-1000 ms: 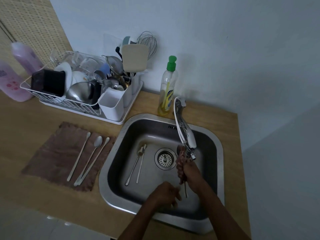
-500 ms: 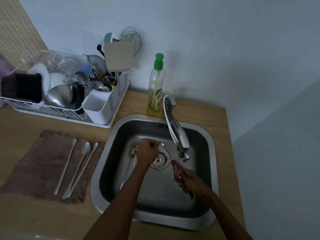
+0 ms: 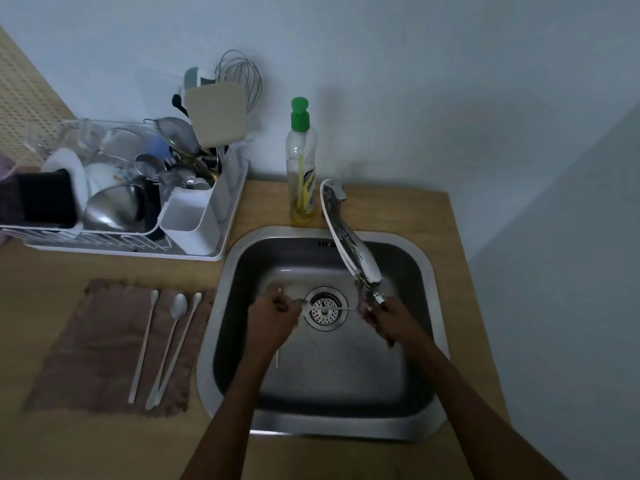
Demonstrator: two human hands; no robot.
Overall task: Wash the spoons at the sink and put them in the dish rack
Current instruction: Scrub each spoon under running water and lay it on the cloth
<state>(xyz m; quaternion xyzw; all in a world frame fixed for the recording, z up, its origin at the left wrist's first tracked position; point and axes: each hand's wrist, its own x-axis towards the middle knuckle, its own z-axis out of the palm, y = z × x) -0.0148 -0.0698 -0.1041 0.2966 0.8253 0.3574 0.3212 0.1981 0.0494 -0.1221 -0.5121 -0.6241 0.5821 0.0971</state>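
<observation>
Steel, wood, cloth and plastic

Brushed metal sink [image 3: 429, 271], glossy chrome tap [image 3: 349, 244]; matt wooden worktop [image 3: 104, 445]; rough brown cloth [image 3: 93, 344]; white plastic dish rack [image 3: 228, 216]; clear plastic soap bottle [image 3: 302, 168].

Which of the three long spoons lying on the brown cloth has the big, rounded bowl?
The middle spoon: its bowl is wide and oval, while the left spoon and right spoon on the cloth end in tiny narrow tips.

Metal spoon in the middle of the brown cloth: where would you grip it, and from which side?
Pinch the metal spoon on its upper handle, just below the bowl, from above. It lies flat on the brown cloth, and its near end runs close against the white spoon to its right, so the far part likely leaves more finger room.
</observation>
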